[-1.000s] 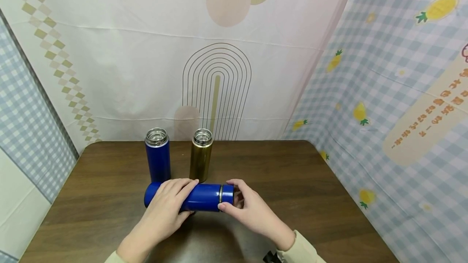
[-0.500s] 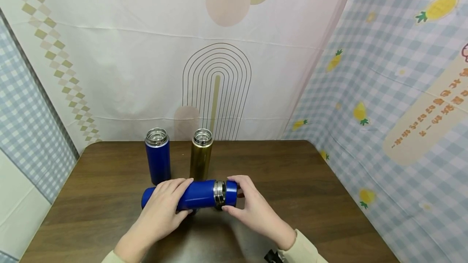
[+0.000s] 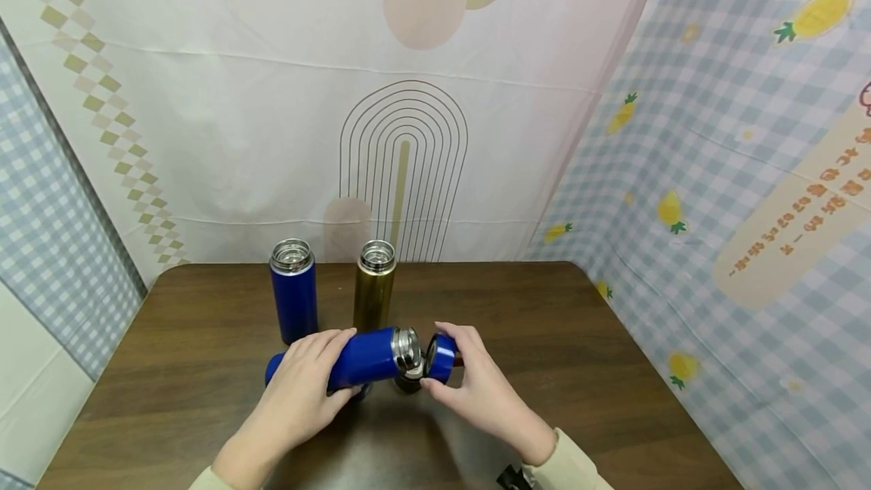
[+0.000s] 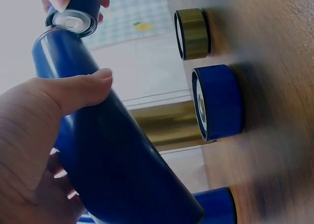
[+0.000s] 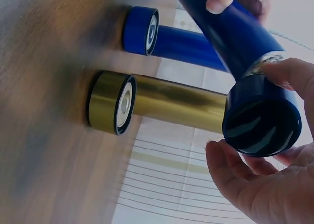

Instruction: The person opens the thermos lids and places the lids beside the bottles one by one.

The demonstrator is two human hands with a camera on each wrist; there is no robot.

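Note:
My left hand (image 3: 299, 384) grips the body of a blue thermos bottle (image 3: 367, 358), held tilted above the table with its bare steel mouth up to the right. In my right hand (image 3: 479, 388), thumb and fingers pinch the round blue lid (image 3: 442, 358), its inner side turned toward the bottle mouth. A narrow gap parts lid and mouth in the head view. Beneath them, the left wrist view has a second blue lid (image 4: 218, 102) and a gold lid (image 4: 194, 34) lying inner side up on the table; from the head these are mostly hidden.
Behind the hands stand an uncapped blue bottle (image 3: 295, 301) and an uncapped gold bottle (image 3: 374, 293), both upright on the brown wooden table (image 3: 544, 324). A patterned cloth (image 3: 238, 134) hangs along the table's back edge, and a checked cloth (image 3: 680, 134) at the right.
The lid has come off the bottle's threaded neck and moved slightly right with my right hand, tipping as it went. The bottle's mouth end has risen. The standing bottles have stayed put.

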